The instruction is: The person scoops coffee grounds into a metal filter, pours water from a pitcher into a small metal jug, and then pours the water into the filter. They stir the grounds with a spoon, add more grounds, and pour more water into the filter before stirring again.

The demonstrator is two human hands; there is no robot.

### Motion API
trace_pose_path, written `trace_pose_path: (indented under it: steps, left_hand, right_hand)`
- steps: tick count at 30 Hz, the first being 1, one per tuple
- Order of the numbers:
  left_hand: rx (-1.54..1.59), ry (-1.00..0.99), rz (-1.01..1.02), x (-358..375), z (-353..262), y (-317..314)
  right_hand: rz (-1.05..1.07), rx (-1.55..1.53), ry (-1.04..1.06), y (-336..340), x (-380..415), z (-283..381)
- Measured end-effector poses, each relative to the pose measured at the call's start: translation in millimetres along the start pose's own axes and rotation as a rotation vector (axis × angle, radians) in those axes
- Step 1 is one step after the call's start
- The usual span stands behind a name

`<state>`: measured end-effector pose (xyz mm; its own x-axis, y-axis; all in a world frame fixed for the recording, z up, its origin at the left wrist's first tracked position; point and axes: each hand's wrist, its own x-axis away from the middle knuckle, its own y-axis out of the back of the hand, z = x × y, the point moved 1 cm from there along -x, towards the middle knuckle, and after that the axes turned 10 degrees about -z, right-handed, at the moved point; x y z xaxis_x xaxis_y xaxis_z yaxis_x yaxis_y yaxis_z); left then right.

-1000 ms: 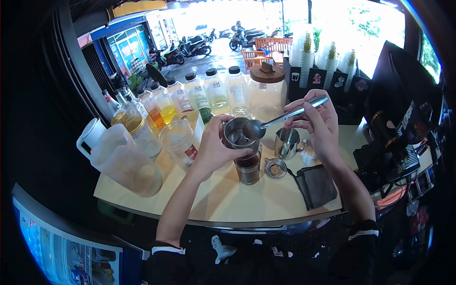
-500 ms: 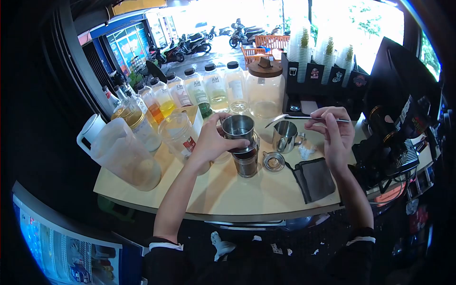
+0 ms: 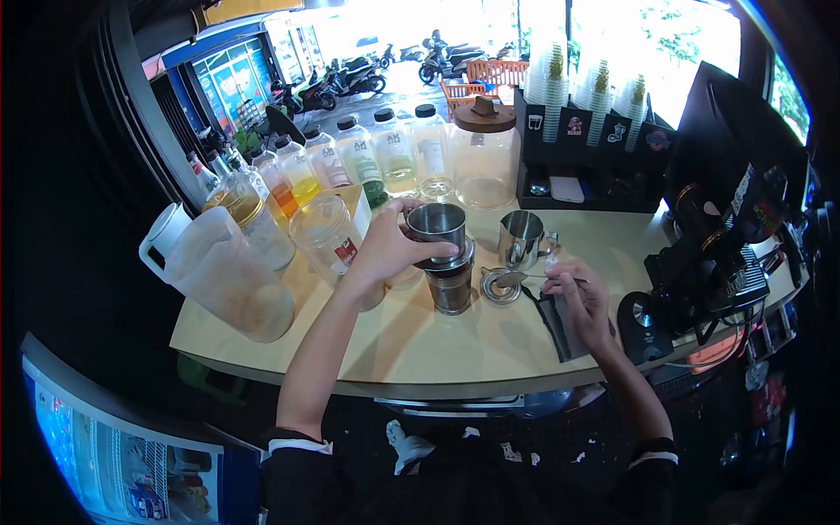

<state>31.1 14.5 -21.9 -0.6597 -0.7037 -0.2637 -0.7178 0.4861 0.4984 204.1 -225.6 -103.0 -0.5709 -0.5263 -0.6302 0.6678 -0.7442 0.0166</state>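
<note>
While the front of the pale counter (image 3: 411, 359) is bounded by a curved edge, a broad strip of surface is left before the cups. Toward the left end, space is taken up by the plastic pitcher (image 3: 229, 271). By the left hand (image 3: 391, 248), with fingers wrapped around its side, the metal cup (image 3: 444, 236) is held above the lower cup (image 3: 451, 299). By the right hand (image 3: 579, 297), the spoon (image 3: 525, 277) is pinched between thumb and fingers, its bowl positioned over the small dish (image 3: 500, 300); contact cannot be told.
</note>
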Motion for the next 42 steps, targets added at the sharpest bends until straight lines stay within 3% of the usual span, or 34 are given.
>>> trace_pose_path:
  steps: [5,14,19,28,33,42]
  left_hand:
    - [0.055,0.003,-0.022,2.3,5.6,-7.6]
    - [-0.017,-0.442,-0.161,13.5,10.4,-14.6]
    - [-0.062,-0.615,-0.224,18.5,10.8,-15.9]
    - [-0.067,-0.68,-0.241,18.9,15.8,-14.0]
    - [-0.1,-0.735,-0.278,20.6,15.7,-13.6]
    - [-0.081,-0.689,-0.306,19.8,18.2,-16.6]
  right_hand:
    - [-0.006,0.034,-0.024,1.0,4.9,-0.5]
    - [0.113,0.334,0.236,-5.6,17.3,-1.7]
    - [0.147,0.346,0.197,-8.7,26.7,-7.6]
    - [0.28,0.412,0.272,-10.0,41.7,-17.8]
    - [0.477,0.507,0.237,-10.2,51.9,-18.7]
    - [0.533,0.546,0.251,-7.7,63.4,-31.4]
